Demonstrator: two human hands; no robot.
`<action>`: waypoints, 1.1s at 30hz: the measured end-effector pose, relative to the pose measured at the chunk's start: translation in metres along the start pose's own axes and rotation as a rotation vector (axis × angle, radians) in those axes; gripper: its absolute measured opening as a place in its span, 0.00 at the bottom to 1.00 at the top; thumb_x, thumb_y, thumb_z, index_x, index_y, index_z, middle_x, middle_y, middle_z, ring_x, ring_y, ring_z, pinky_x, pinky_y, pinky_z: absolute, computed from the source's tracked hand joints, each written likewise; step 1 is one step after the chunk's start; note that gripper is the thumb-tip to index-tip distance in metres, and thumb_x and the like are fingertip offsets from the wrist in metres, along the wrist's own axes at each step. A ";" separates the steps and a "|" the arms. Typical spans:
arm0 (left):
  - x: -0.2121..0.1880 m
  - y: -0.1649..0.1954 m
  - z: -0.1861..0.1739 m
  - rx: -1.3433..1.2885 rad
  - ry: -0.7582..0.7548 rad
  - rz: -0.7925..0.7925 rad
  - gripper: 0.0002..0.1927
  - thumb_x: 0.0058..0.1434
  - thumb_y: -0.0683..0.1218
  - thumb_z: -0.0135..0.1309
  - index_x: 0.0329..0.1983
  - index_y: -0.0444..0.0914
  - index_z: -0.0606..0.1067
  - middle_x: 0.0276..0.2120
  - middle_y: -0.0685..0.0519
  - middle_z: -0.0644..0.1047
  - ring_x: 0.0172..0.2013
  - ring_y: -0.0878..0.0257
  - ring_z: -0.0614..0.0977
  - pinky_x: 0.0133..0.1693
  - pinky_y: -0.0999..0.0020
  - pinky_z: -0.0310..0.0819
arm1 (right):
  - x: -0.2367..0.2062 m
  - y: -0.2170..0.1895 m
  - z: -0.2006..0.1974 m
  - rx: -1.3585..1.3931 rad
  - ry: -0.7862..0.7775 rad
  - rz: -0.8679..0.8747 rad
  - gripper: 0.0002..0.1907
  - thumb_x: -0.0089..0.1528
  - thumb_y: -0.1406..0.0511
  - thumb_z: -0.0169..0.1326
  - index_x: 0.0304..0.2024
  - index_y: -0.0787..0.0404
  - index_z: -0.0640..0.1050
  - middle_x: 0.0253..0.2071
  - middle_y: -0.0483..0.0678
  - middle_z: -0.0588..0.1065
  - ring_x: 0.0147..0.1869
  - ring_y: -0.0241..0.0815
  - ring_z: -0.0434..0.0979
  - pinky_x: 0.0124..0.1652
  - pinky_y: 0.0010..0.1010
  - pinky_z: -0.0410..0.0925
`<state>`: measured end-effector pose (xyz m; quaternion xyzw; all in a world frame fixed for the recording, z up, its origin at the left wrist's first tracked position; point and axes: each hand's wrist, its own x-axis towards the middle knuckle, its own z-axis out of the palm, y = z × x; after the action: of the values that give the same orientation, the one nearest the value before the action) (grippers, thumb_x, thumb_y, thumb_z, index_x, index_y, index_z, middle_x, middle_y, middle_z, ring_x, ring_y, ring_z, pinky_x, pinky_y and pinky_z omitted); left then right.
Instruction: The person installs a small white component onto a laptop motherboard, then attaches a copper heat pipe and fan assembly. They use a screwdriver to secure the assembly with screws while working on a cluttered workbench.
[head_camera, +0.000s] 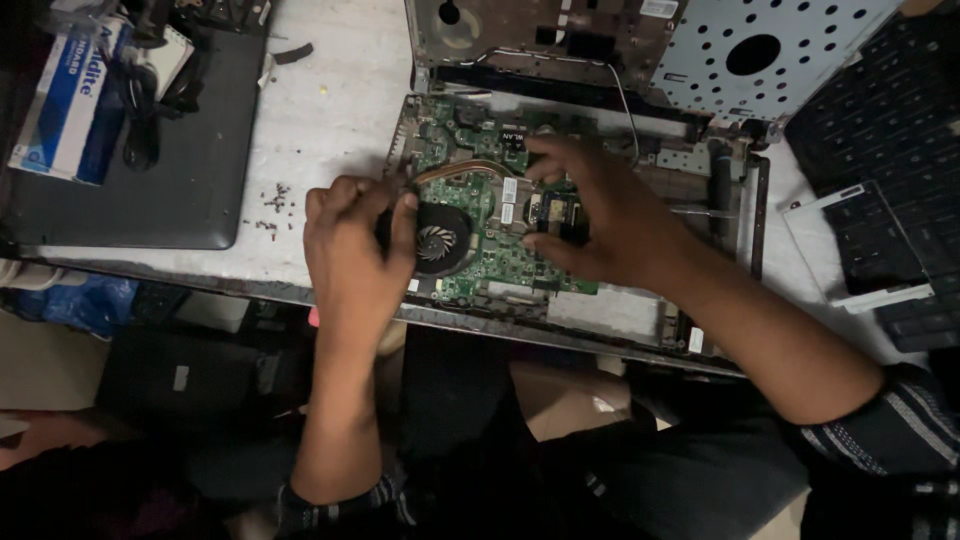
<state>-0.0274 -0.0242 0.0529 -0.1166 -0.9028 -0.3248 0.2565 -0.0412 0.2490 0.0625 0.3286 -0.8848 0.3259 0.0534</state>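
Closed black laptop (150, 150), blue-white box (70, 100), loose screws (272, 205), keyboard (890, 110).

I see a green circuit board (490, 240) dotted with small silver and black parts, and on it a black fan (437, 243) with a pale grey hub. A copper-coloured pipe (462, 170) curves over the green. The surface (320, 110) is off-white and lightly speckled, with a scatter of dark screws (272, 205). A closed laptop (150, 170) is matt black; the box (75, 100) on it is blue and white. The perforated plate (770, 50) is silver-grey, the keyboard (890, 120) black. My sleeve cuffs (890, 430) are dark with thin pale stripes.
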 end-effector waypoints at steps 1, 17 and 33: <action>0.000 -0.001 0.001 -0.006 -0.013 -0.018 0.11 0.65 0.43 0.59 0.49 0.37 0.83 0.37 0.45 0.80 0.38 0.47 0.74 0.43 0.55 0.70 | 0.000 0.000 0.000 0.003 -0.002 0.004 0.46 0.59 0.60 0.67 0.71 0.62 0.56 0.58 0.58 0.73 0.63 0.54 0.74 0.62 0.47 0.67; 0.015 -0.014 -0.004 -0.165 -0.140 -0.226 0.15 0.64 0.39 0.57 0.54 0.39 0.81 0.34 0.47 0.80 0.34 0.59 0.77 0.41 0.65 0.73 | 0.000 0.000 0.002 -0.018 -0.003 0.014 0.45 0.59 0.59 0.67 0.71 0.62 0.56 0.58 0.59 0.73 0.62 0.53 0.74 0.60 0.47 0.67; -0.017 -0.011 -0.011 0.133 -0.039 0.019 0.09 0.65 0.45 0.61 0.45 0.35 0.79 0.44 0.46 0.78 0.48 0.49 0.72 0.50 0.56 0.67 | 0.002 -0.003 0.000 -0.015 -0.025 -0.013 0.46 0.58 0.59 0.67 0.71 0.62 0.57 0.58 0.57 0.74 0.61 0.54 0.74 0.61 0.49 0.65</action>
<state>-0.0131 -0.0406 0.0447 -0.1141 -0.9261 -0.2591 0.2493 -0.0406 0.2460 0.0649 0.3381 -0.8856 0.3149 0.0468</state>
